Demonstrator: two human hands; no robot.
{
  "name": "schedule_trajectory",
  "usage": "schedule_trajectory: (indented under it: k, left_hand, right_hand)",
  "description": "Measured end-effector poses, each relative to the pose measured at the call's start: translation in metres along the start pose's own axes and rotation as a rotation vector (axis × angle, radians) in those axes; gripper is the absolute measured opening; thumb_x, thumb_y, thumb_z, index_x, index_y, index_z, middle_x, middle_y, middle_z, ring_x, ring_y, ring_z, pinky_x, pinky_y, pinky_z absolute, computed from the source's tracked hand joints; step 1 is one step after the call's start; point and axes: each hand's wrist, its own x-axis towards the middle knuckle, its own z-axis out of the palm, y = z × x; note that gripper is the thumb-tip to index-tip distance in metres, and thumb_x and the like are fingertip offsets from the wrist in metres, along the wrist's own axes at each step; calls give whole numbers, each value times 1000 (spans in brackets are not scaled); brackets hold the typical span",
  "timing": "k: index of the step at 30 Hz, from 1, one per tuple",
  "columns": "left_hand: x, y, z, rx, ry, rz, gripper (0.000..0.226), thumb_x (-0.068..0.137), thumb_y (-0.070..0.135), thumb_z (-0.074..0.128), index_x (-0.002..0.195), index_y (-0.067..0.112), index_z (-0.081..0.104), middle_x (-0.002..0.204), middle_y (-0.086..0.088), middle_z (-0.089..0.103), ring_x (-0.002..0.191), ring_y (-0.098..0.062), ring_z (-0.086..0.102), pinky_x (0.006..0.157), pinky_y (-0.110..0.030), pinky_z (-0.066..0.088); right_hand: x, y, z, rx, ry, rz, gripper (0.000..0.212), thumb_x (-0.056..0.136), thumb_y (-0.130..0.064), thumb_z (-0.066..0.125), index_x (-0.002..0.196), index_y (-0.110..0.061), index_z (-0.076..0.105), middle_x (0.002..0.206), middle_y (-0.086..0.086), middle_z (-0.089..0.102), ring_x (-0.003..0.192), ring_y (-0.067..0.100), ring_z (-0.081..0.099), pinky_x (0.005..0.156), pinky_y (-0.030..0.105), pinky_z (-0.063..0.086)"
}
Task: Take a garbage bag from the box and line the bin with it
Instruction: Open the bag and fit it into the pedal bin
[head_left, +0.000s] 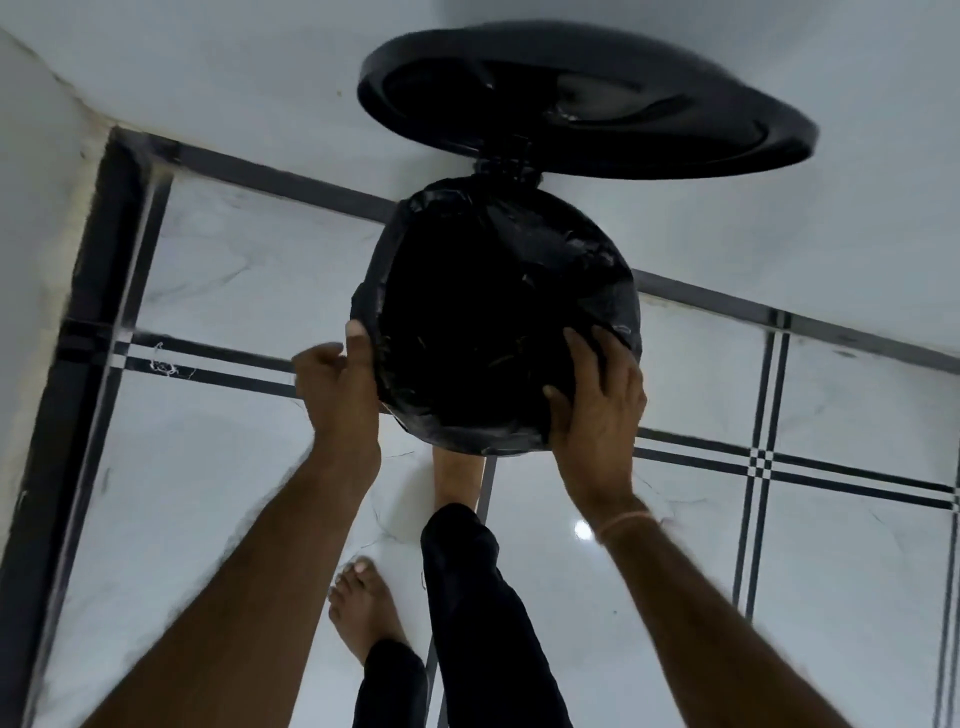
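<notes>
Down on the pale tiled floor (218, 467) stands a round black bin (498, 436), seen from straight above, with its lid (587, 98) swung up on the far side against the white wall (779, 218). A black garbage bag (493, 291) already lines it — the plastic is folded out over the rim all the way round and sags dark into the middle, creased and glossy where the light catches it.

Both hands are at the near edge of the rim. The left hand (335, 384) is loosely open, its thumb pressed against the bag's left edge, the fingers curled behind and somewhat blurred. The right hand (597, 400) lies with fingers spread over the folded plastic at the right edge, thumb underneath — whether it pinches the bag or only presses on it I cannot tell. A thin band (626, 522) circles the right wrist.

Below the bin, a bare foot (363, 603) and a leg in dark trousers (483, 613) show; a second foot sits just under the bin's near edge. Dark lines cross the tiles.
</notes>
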Motion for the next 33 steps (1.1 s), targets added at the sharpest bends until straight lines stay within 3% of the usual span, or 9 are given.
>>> schedule_trajectory:
  k: [2,5,8,10,14,16,22,26,33]
  left_hand:
    - [-12,0,-6,-159,-134,-224,36,103,55,51,111,21,62,108,1,68,98,-15,65,78,-34,56]
    - [-18,-5,-11,-323,-272,-388,33,103,49,54,119,24,67,113,3,72,105,-17,69,77,-31,58]
    - [-18,-8,-12,-438,-253,-471,22,102,41,59,105,21,67,101,2,69,85,-12,64,53,-18,53]
    - [-17,-10,-10,-484,-250,-476,22,104,39,56,107,21,66,104,1,68,84,-12,63,46,-15,51]
    - [-9,-16,-6,-542,-227,-442,32,106,32,52,132,15,62,121,-5,70,103,-18,69,70,-26,65]
    - [-5,-17,-5,-538,-226,-436,25,106,28,53,124,15,65,117,-4,72,103,-17,71,68,-26,65]
    - [11,-17,-5,-507,-271,-439,24,107,14,53,127,9,64,120,-9,72,106,-20,70,72,-26,65]
    - [19,-6,-7,-401,-320,-402,30,104,-7,42,107,11,66,95,-2,76,93,-17,71,67,-23,62]
    - [13,12,-15,-357,-391,-288,26,107,30,49,111,15,70,93,3,82,88,-11,78,72,-26,64]
  right_hand:
    - [-11,-5,-3,276,79,322,59,97,-25,69,149,-16,44,150,10,43,132,18,43,110,26,41]
    - [-12,-9,-6,853,28,899,36,96,-32,71,126,-19,58,122,5,66,101,21,64,80,34,54]
    - [-18,-1,-8,1236,-59,1059,19,98,-33,67,88,-18,64,75,-6,60,62,9,49,48,20,35]
    - [-20,3,-7,1434,-50,1080,19,94,-36,67,86,-19,64,71,-9,60,56,4,48,44,15,36]
    - [-21,12,4,1645,3,1144,27,98,-34,59,108,-12,70,93,-1,77,78,7,74,69,18,61]
    - [-18,18,8,1696,5,1153,28,101,-31,57,113,-8,69,100,2,79,88,11,77,79,23,63]
    - [-5,21,3,1704,5,1241,26,106,-21,51,114,-1,67,94,7,79,81,15,78,67,25,64]
    - [2,24,-5,1619,29,1187,20,108,-6,47,107,-2,66,91,7,78,88,17,74,68,23,63]
    - [16,26,-15,1610,-31,1141,42,103,-40,53,125,-6,65,116,11,76,104,21,74,95,33,59]
